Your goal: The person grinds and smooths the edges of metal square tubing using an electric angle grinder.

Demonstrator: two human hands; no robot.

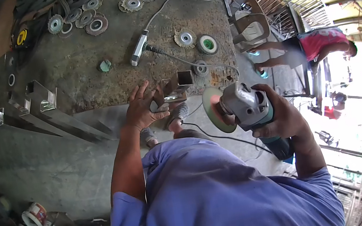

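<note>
My right hand (280, 111) is wrapped round an angle grinder (247, 105), held up right of the workbench's front edge. Its round, pale green and reddish disc (218, 109) faces left, apart from the metal. Near the bench edge lies a short square metal tube (175, 85), its hollow end facing right. Just left of the tube, my left hand (145, 109) rests at the edge with its fingers spread; whether its fingertips touch the tube I cannot tell.
The worn bench (77, 58) bears several abrasive discs (96, 24), a power strip (139, 48) and cables. Long metal tubes (62, 113) lean at its left. Buckets (36, 216) stand lower left. Another person (321, 43) stands at the right, by metal racks.
</note>
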